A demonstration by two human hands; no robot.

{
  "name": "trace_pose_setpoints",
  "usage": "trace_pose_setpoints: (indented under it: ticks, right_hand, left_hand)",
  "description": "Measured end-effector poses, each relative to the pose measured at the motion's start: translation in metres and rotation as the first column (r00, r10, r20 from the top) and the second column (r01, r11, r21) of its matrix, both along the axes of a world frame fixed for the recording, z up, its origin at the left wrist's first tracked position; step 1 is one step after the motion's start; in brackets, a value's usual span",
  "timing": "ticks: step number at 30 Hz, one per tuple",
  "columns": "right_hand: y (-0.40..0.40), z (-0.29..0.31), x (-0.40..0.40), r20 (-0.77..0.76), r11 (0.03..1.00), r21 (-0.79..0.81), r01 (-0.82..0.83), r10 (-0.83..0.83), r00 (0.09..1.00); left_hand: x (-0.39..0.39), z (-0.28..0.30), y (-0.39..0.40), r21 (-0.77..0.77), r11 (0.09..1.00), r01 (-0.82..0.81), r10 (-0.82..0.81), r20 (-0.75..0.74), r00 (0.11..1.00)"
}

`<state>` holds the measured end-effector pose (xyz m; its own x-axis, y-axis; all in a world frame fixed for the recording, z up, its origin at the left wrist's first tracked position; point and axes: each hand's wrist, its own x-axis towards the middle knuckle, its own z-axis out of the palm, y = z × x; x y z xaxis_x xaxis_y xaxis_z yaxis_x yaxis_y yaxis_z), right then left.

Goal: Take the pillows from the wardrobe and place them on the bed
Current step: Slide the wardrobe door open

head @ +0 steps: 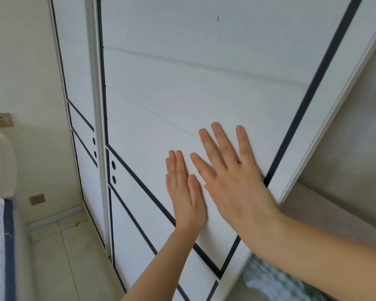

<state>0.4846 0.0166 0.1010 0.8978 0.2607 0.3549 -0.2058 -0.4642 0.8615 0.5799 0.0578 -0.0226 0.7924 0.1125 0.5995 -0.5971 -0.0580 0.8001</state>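
Note:
A white sliding wardrobe door (182,94) with dark trim lines fills most of the view. My left hand (186,192) lies flat on its panel, fingers together and pointing up. My right hand (230,170) presses flat beside it, fingers spread, its thumb side near the door's right dark strip. To the right of the door's edge the wardrobe interior (345,148) shows as a grey opening. A pale green and white cloth item (274,281), maybe a pillow, shows low in that opening under my right forearm. The corner of the bed (0,235) is at the far left.
A second wardrobe door (78,105) stands behind to the left. A beige wall with a socket (1,120) and a small plate (37,199) lies further left. Tiled floor (70,257) runs between bed and wardrobe. The padded headboard (0,166) rises above the mattress.

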Motion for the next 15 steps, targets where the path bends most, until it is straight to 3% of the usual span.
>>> trace_pose_setpoints:
  ticks: [15]
  right_hand:
    - [0.025,-0.001,0.065,0.043,1.0,-0.002,0.01,-0.01,0.999]
  left_hand:
    - [0.065,-0.002,0.03,0.009,1.0,0.028,-0.028,0.024,0.999]
